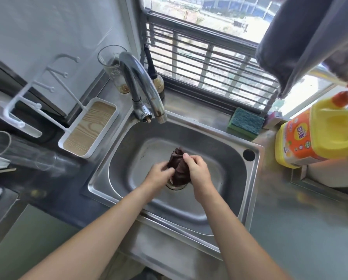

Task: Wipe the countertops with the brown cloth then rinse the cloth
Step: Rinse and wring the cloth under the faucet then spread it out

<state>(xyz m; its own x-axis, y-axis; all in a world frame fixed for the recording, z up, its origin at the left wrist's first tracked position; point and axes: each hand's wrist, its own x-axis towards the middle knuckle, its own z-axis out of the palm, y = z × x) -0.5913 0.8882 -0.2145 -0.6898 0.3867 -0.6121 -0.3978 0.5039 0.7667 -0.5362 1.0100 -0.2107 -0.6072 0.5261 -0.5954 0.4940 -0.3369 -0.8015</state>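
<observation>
The brown cloth (178, 168) is bunched into a crumpled wad over the drain of the steel sink (215, 142). My left hand (159, 175) grips its left side and my right hand (198, 174) wraps its right side, so both hands hold it between them above the basin floor. The curved metal faucet (140, 85) stands behind the basin, its spout ending over the far rim. No water stream shows. The steel countertop (302, 229) runs to the right, a dark counter (47, 190) to the left.
A green sponge (246, 123) lies on the sink's back right ledge. A yellow detergent jug (318, 136) stands at right under a hanging grey towel (294, 41). A white tray (89, 128), a white rack (27, 110) and glasses (112, 65) sit to the left.
</observation>
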